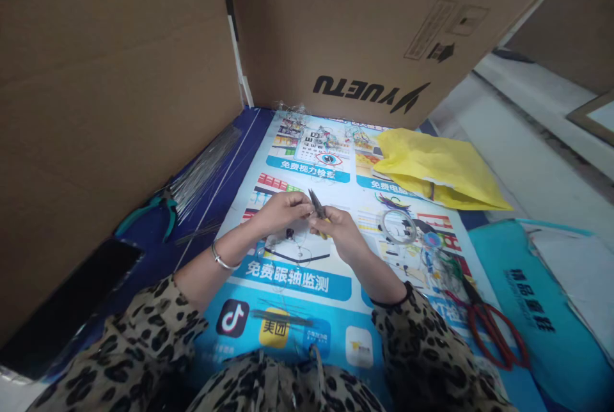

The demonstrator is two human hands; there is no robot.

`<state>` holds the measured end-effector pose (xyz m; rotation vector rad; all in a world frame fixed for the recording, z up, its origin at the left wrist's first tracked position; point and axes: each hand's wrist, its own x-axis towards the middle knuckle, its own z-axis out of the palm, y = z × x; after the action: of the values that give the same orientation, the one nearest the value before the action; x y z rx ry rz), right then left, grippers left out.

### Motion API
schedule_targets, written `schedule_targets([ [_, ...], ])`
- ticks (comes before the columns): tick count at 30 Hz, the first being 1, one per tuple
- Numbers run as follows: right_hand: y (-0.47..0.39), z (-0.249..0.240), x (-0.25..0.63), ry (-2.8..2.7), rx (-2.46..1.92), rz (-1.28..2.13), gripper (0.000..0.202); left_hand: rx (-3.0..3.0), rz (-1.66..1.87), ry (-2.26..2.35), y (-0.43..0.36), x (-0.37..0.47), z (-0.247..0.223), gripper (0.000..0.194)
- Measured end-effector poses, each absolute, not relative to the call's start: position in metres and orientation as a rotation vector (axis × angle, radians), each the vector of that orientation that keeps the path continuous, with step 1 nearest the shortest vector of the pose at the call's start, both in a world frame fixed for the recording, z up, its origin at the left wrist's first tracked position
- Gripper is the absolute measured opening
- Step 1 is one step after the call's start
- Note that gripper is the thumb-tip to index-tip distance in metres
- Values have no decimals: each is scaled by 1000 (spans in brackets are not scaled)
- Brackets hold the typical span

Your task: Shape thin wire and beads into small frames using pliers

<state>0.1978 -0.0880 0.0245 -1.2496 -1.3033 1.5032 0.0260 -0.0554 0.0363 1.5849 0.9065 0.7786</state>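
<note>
Both hands meet over the middle of the printed sheet (307, 183). My right hand (341, 233) is closed round small pliers (318, 206) with dark jaws and yellow handles; the jaws point up and away. Beside the jaws, my left hand (286, 212) is closed in a pinch, and what it holds is too small to make out. Thin wire with small dark pieces (298, 249) lies or hangs just below the hands. Nearer to me, a small bundle of thin straight wires (283, 317) rests on the sheet.
Cardboard walls (336, 28) stand behind and left. Teal-handled pliers (148, 213), long wires (204, 172) and a black panel (71, 303) lie left. At right are a yellow bag (446, 166), a wire coil (399, 226), red-handled scissors (496, 335) and a teal bag (547, 322). Tangled wires (326, 137) lie farther back.
</note>
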Motion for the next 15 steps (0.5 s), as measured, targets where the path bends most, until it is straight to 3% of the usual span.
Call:
schedule_targets([
  [9,-89,32,195,-1316,-1213,1500,17,1363,951,935,-56,30,37,22],
  [15,-78,20,211,-1784,-1376,560,12,984,996,898,-54,26,44,29],
])
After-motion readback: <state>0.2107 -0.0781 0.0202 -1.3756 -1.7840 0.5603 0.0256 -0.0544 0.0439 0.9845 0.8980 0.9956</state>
